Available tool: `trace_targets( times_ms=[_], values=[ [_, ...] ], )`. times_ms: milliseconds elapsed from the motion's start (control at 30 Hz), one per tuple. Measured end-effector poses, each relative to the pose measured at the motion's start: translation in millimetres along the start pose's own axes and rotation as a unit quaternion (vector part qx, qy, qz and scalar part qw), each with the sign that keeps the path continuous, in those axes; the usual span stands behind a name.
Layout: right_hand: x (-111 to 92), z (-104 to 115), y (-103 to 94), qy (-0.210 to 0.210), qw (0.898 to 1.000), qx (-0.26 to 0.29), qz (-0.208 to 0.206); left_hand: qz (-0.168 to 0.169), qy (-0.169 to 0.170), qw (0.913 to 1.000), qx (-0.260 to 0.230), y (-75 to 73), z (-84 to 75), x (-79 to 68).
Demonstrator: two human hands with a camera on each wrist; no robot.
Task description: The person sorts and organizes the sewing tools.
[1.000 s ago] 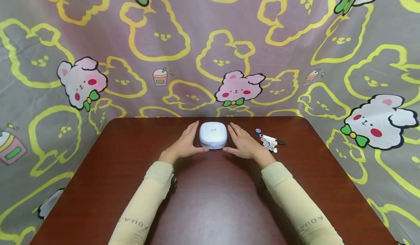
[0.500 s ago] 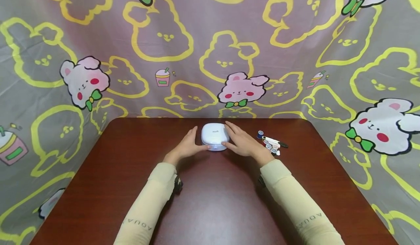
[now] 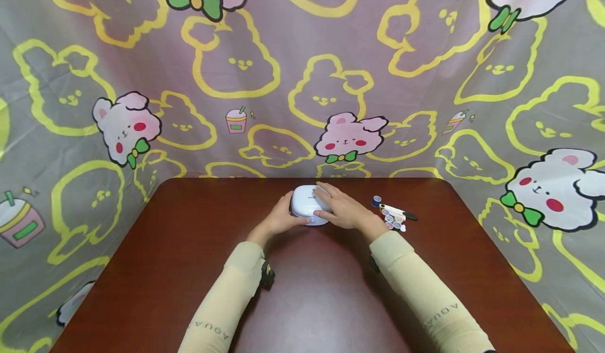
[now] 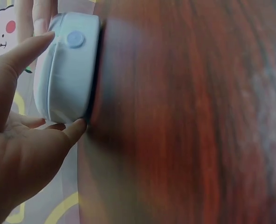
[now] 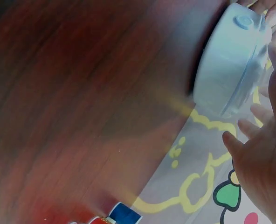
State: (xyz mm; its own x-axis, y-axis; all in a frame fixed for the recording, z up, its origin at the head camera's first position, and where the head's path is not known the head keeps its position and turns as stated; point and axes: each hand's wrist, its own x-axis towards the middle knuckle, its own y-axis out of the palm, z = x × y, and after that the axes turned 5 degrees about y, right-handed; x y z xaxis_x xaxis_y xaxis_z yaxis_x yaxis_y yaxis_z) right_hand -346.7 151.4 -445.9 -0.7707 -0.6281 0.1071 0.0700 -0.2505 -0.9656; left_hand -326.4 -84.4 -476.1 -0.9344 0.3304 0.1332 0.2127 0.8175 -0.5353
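Note:
A pale blue-white rounded case (image 3: 302, 201) with a lid stands near the far edge of the table. My left hand (image 3: 280, 217) holds its left side, the thumb along the front and other fingers round the side and low edge. A round button (image 4: 75, 39) shows on the case's front, close to that thumb. Over the right part of the lid lies my right hand (image 3: 347, 211), its fingers stretched across the top and its thumb at the front. In the right wrist view, some of this hand's fingertips (image 5: 231, 140) stick out beside the case, off its surface.
Right of the case are a blue spool (image 3: 376, 201), a slim white tool (image 3: 391, 210) with a black end, and several small round pieces (image 3: 392, 220). Behind the brown wooden table (image 3: 302, 290) hangs a grey cartoon-print curtain (image 3: 264, 148).
My left hand has closed in from beside the case onto its side. My right hand has moved left from beside the case to lie over the lid. The case stays closed.

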Motion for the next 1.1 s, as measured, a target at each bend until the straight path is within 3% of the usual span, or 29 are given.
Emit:
trace_targets(
  times_ms=[300,600,867,1100],
  values=[
    [3.4,0.2,5.0,-0.006,1.0,-0.004,0.025,-0.021,-0.002,0.9998,0.005,9.6,5.0,3.5],
    [5.0,1.3,3.7,-0.019,1.0,-0.022,0.013,-0.022,0.009,0.9996,-0.017,13.4,5.3,9.0],
    [8.5,5.2,2.2,-0.035,0.996,-0.081,0.005,-0.03,0.006,0.9979,-0.058,14.2,9.0,12.2],
    [6.5,8.2,3.0,-0.043,0.988,-0.145,0.01,-0.031,0.0,0.9974,-0.064,18.0,11.8,12.6]
  ],
)
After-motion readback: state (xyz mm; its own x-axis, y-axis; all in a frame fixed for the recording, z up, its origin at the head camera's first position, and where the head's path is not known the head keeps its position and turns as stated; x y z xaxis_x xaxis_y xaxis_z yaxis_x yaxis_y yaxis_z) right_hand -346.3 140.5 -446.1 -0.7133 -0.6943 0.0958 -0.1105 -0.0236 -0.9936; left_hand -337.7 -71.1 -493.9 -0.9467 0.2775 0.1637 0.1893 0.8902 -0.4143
